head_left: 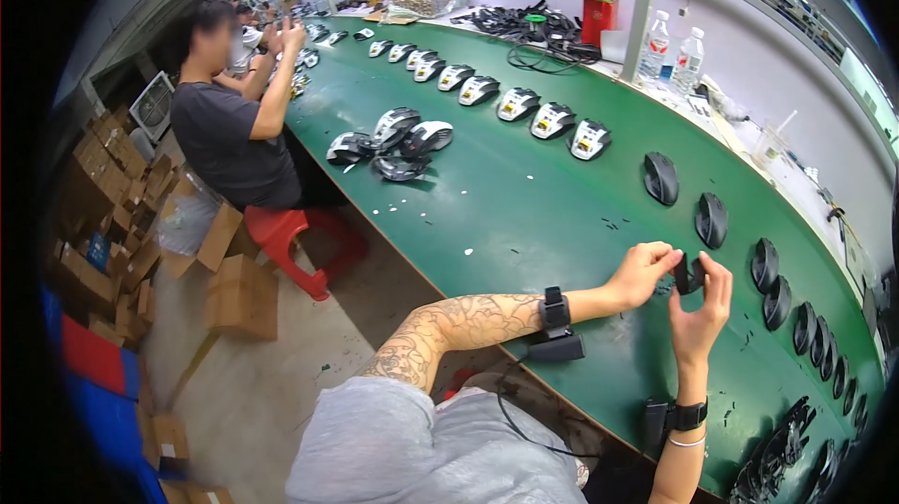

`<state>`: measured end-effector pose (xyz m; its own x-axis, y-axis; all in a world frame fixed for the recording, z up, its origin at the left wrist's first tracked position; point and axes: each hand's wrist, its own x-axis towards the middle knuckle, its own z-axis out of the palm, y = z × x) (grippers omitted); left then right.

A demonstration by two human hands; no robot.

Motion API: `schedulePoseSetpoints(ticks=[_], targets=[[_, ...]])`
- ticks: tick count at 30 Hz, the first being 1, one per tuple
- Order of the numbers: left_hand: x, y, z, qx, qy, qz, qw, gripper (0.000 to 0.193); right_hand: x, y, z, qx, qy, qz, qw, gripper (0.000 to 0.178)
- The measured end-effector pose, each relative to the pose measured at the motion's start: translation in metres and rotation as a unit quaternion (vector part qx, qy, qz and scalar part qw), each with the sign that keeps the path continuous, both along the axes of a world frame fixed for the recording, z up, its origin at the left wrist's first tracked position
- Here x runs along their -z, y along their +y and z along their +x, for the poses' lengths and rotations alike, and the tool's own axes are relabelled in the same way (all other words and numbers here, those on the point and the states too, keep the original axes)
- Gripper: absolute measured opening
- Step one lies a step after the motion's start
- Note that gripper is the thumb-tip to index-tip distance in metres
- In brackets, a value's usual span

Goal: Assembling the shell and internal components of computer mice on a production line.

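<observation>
- Over the right part of the green tabletop (524, 218), the left hand (641, 277) and the right hand (700, 317) come together at a small, curved black plastic part (693, 281).
- Left grip: narrow, thumb and fingertips pinched at the part's left edge.
- Right grip: curled about the part's right side, thumb nearer, fingers farther, holding it too.
- Each wrist wears a black strap; beyond the right one, toward the elbow, sits a pale bracelet (687, 442).
- Just nearer than the left wrist is a black boxy device (558, 348) with a cable running down from it.
- To the right and far side of the hands, black mouse shells (661, 178) stand in a curving row along the tabletop.
- Farther left, the row continues as white-and-black mouse bodies (553, 120).
- Left of the hands, toward the left edge, lies a cluster of mouse covers (398, 134).
- At the near right, thin black parts (779, 452) are heaped together.
- White scraps and short black strips lie scattered between.
- Along the far side stand a red can (600, 17) and two clear bottles (688, 61).
- At the far left, a co-worker (225, 134) in a dark shirt sits on a red stool (302, 240), arms raised, near cardboard boxes (242, 298).
</observation>
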<state>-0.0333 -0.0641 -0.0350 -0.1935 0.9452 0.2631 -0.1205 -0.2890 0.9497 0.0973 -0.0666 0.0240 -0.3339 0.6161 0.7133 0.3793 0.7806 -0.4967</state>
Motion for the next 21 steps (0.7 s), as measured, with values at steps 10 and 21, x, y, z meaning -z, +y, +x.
schedulePoseSetpoints(ticks=[10,21], targets=[[-0.038,0.053,-0.085,-0.128,0.349,0.061,0.926,0.037,0.009,0.019,0.012,0.071,-0.010,0.065,0.995,0.050],[-0.032,0.159,-0.219,-0.128,0.681,-0.220,0.687,0.093,0.024,0.041,0.031,0.084,0.051,0.053,0.994,0.039]])
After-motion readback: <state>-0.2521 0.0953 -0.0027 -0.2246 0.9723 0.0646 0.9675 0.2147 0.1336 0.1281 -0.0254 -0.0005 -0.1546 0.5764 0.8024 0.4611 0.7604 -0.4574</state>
